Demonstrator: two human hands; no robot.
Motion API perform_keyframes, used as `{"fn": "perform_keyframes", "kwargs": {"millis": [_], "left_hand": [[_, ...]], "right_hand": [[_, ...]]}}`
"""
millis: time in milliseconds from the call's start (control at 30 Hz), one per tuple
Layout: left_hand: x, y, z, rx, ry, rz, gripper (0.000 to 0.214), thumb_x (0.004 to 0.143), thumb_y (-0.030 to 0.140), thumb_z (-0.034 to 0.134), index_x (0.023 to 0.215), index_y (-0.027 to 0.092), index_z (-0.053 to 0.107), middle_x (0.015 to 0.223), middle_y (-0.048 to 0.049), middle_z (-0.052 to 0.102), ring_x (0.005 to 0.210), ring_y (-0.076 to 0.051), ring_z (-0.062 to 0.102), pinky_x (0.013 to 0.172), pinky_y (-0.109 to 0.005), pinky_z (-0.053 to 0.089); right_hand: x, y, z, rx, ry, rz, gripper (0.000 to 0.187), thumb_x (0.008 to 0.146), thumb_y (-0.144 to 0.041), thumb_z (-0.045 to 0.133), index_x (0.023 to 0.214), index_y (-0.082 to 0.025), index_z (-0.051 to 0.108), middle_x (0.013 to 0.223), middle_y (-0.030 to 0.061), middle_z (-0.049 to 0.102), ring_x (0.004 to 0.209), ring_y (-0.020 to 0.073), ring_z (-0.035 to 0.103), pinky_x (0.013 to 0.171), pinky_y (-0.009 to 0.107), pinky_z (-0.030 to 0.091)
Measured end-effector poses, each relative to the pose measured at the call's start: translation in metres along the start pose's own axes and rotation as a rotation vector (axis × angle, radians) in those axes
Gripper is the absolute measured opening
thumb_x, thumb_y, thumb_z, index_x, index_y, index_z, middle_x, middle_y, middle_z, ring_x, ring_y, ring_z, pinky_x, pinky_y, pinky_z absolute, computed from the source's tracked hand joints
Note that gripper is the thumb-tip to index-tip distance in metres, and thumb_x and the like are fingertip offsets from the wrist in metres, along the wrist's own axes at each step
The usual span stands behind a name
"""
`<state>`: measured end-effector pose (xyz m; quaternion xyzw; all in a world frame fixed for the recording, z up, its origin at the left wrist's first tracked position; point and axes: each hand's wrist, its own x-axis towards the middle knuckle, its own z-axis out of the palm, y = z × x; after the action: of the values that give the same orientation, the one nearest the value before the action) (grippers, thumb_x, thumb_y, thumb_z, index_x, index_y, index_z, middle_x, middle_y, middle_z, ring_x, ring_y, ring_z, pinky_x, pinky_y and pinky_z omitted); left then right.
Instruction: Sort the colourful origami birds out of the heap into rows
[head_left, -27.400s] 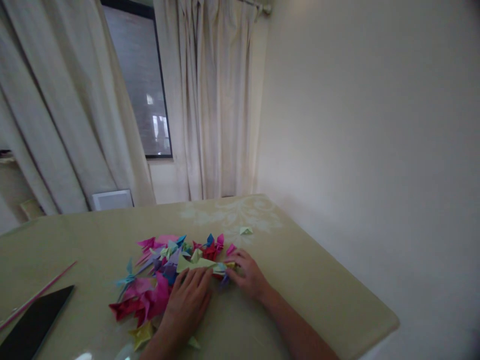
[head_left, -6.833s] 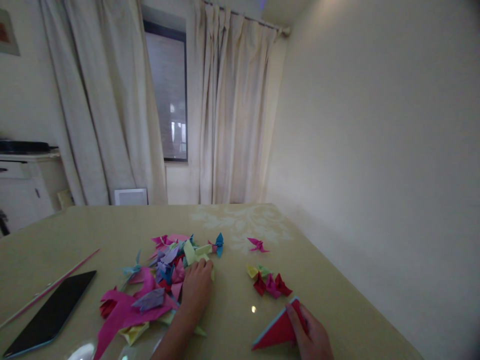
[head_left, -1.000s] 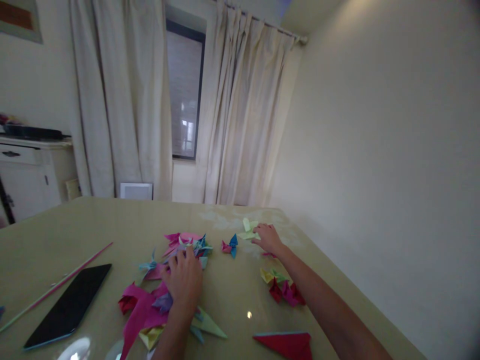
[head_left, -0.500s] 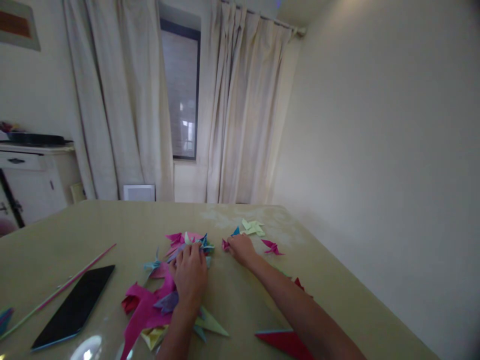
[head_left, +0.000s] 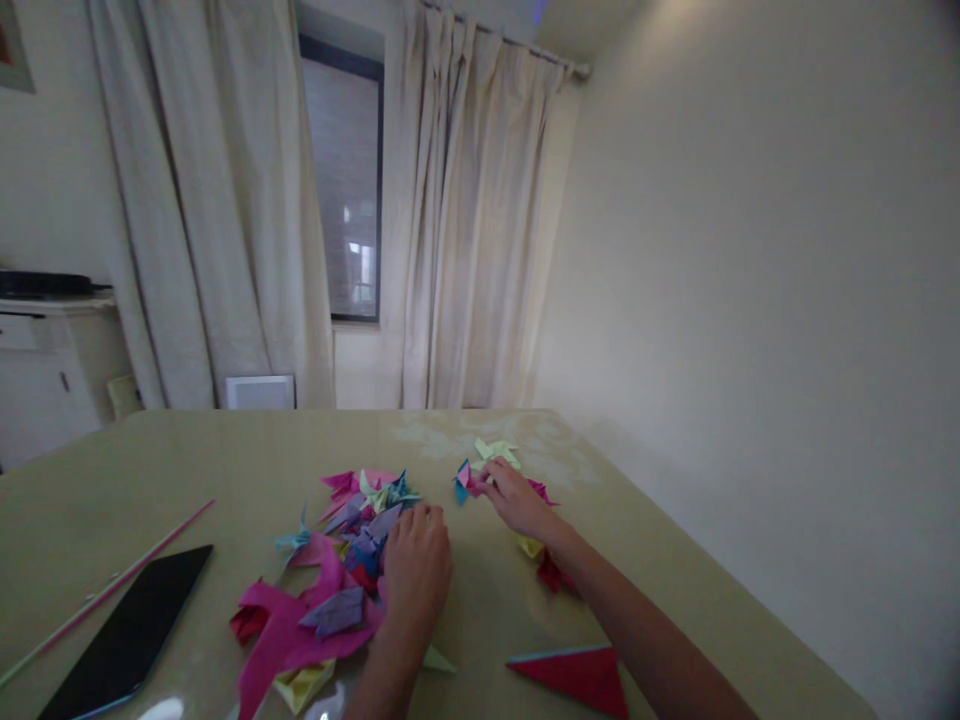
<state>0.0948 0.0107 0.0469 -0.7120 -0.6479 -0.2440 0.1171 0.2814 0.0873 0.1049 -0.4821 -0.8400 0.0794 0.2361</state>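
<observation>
Glossy table (head_left: pixel 225 455) under paper figures (head_left: pixel 334 612), curtains (head_left: pixel 469 240) behind

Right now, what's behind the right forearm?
Yellow paper and red paper peek out left of the right forearm, magenta paper beyond its wrist end. Their remaining parts, and anything else there, are covered.

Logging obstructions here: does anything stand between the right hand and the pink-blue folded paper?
Nothing visible does: the right hand has its fingertips at the pink end of the pink-blue folded paper. The pale green folded paper lies just behind, not between.
</observation>
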Motion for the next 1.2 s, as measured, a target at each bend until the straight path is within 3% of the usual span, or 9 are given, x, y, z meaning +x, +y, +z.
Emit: {"fn": "perform_keyframes", "kwargs": {"millis": [167, 300, 433, 533, 700, 1033, 1200], "left_hand": [[-0.014, 0.005, 0.019, 0.203, -0.041, -0.109, 0.036, 0.094, 0.01, 0.054, 0.121, 0.019, 0.076, 0.132, -0.0183, 0.069, 0.123, -0.036, 0.057, 0.103, -0.052, 0.043], [-0.013, 0.002, 0.021, 0.188, -0.105, -0.08, 0.042, 0.094, 0.003, 0.047, 0.12, 0.018, 0.077, 0.126, -0.0185, 0.071, 0.115, -0.034, 0.062, 0.092, -0.043, 0.049], [-0.008, -0.003, 0.014, 0.148, -0.107, -0.028, 0.047, 0.093, 0.001, 0.048, 0.13, 0.017, 0.073, 0.136, -0.0177, 0.068, 0.123, -0.033, 0.061, 0.099, -0.042, 0.048], [-0.007, -0.012, 0.01, 0.2, -0.034, -0.127, 0.042, 0.099, 0.01, 0.048, 0.134, 0.015, 0.069, 0.143, -0.0198, 0.064, 0.133, -0.037, 0.056, 0.104, -0.048, 0.046], [-0.004, -0.029, 0.008, 0.139, -0.083, -0.163, 0.037, 0.099, 0.008, 0.041, 0.116, 0.014, 0.073, 0.11, -0.0143, 0.076, 0.108, -0.034, 0.067, 0.096, -0.047, 0.045], [0.007, -0.029, 0.008, -0.046, 0.008, -0.146, 0.031, 0.104, 0.017, 0.047, 0.121, 0.026, 0.072, 0.123, -0.0067, 0.079, 0.119, -0.024, 0.067, 0.104, -0.041, 0.038], [0.012, -0.022, 0.008, -0.246, 0.156, -0.025, 0.032, 0.101, 0.012, 0.05, 0.119, 0.025, 0.073, 0.121, -0.0076, 0.079, 0.12, -0.026, 0.068, 0.109, -0.043, 0.041]], "right_hand": [[-0.07, 0.038, -0.036, 0.2, 0.141, 0.104, 0.022, 0.106, -0.032, 0.045, 0.101, -0.021, 0.064, 0.089, 0.0023, 0.075, 0.071, 0.0162, 0.067, 0.069, 0.027, 0.052], [-0.133, 0.067, -0.053, 0.239, 0.336, 0.235, 0.034, 0.098, -0.052, 0.056, 0.095, -0.022, 0.071, 0.085, 0.005, 0.077, 0.073, 0.0209, 0.07, 0.069, 0.031, 0.055], [-0.185, 0.089, -0.052, 0.128, 0.583, 0.348, 0.044, 0.094, -0.062, 0.057, 0.096, -0.022, 0.075, 0.091, 0.01, 0.08, 0.075, 0.0246, 0.072, 0.072, 0.036, 0.058], [-0.211, 0.104, -0.04, 0.084, 0.7, 0.422, 0.049, 0.092, -0.068, 0.055, 0.096, -0.022, 0.074, 0.093, 0.0124, 0.08, 0.074, 0.0262, 0.073, 0.072, 0.038, 0.06], [-0.225, 0.119, -0.023, 0.151, 0.636, 0.478, 0.049, 0.089, -0.069, 0.057, 0.09, -0.023, 0.074, 0.091, 0.0128, 0.08, 0.076, 0.0288, 0.076, 0.072, 0.041, 0.062], [-0.224, 0.111, -0.019, 0.143, 0.571, 0.431, 0.034, 0.092, -0.049, 0.055, 0.094, -0.023, 0.076, 0.096, 0.0125, 0.078, 0.082, 0.0279, 0.075, 0.076, 0.041, 0.062], [-0.222, 0.103, -0.023, 0.104, 0.685, 0.427, 0.035, 0.094, -0.05, 0.053, 0.097, -0.021, 0.073, 0.099, 0.014, 0.073, 0.079, 0.0267, 0.072, 0.073, 0.041, 0.062]]}}
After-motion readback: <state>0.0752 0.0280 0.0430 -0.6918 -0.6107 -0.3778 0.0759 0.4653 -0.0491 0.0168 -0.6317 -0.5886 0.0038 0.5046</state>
